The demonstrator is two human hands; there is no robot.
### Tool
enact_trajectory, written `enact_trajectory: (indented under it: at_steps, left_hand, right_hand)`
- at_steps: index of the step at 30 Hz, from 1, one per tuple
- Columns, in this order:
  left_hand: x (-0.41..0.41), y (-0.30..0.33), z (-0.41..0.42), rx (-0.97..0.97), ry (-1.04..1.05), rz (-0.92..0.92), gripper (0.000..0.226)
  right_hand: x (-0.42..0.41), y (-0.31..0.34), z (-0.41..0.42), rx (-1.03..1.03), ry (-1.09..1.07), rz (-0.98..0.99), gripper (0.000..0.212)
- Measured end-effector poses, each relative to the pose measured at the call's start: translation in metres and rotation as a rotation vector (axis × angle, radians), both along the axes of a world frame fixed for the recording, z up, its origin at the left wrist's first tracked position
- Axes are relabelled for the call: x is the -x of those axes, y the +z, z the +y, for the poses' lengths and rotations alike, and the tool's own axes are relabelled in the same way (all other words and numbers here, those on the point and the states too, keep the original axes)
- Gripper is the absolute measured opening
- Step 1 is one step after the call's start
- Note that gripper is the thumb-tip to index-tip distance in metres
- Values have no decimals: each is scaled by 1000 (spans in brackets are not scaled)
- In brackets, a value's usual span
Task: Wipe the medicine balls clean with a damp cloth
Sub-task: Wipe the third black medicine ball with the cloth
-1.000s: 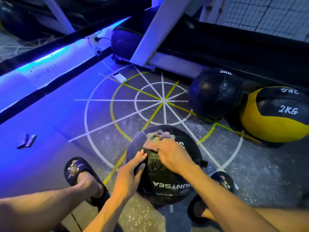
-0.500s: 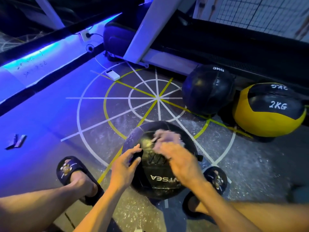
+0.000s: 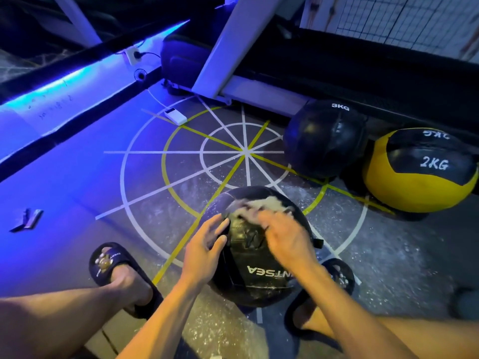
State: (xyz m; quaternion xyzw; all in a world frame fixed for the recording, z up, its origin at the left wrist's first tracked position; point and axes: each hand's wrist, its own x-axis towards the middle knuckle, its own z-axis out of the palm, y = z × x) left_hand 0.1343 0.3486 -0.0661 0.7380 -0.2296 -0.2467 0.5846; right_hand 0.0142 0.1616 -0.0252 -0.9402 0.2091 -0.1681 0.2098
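Since 1 second ago our cloth (image 3: pixel 261 205) has swept rightward across the top of the black leather ball (image 3: pixel 255 257), which rests on the floor between our feet. Right hand (image 3: pixel 287 239) presses the cloth, grip blurred; left hand (image 3: pixel 204 251) steadies, fingers relaxed. Smooth and round, it may roll away.

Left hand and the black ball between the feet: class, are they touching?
Touching. The head view shows the left hand with its fingers laid against the black ball's left side.
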Motion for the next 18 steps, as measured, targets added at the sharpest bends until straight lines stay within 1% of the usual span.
enact_trajectory:
  at_steps: [1,2,3,6,7,8,10,11,12,13,14,15,16,17,18]
  left_hand:
    - [2,1,-3,-8,-9,4,47]
    - [3,1,-5,-14,-12,7,47]
    - [4,1,-6,-19,-15,1,46]
    - [-1,0,-7,-20,4,-40,43]
    - [-2,0,-6,-24,14,-42,43]
    - [-3,0,-6,-30,14,-49,43]
    - [-2,1,-5,-55,-11,-93,44]
    - [-2,2,-6,-73,-24,-112,44]
    - [-3,2,-7,-82,-35,-116,44]
    - [-4,3,-8,-88,-46,-111,44]
    - [-6,1,-8,-82,-66,-93,44]
    - [-9,1,-10,-68,-81,-71,46]
    - [-11,3,-12,-51,-97,-47,47]
    - [-13,4,-14,-44,-109,-31,46]
    - [-15,6,-17,-46,-128,-21,45]
  right_hand:
    - [-3,3,-12,-55,-151,-1,36]
    - [-10,7,-13,-86,-218,-18,34]
    - [-17,10,-2,-67,-167,-4,34]
    - [-12,4,41,28,301,-26,37]
    - [-6,9,40,-34,352,11,37]
    - [-2,17,29,-121,295,48,37]
    - [7,23,-9,-208,16,59,33]
    - [13,24,-29,-232,-176,15,32]
    - [19,28,-47,-281,-349,-71,31]
    - [25,30,-59,-298,-486,-165,30]
    - [31,32,-66,-287,-559,-242,29]
    - [31,30,-65,-244,-560,-268,29]
    - [29,28,-60,-155,-482,-277,29]
    - [23,24,-47,-39,-364,-253,31]
    - [15,20,-30,25,-230,-261,33]
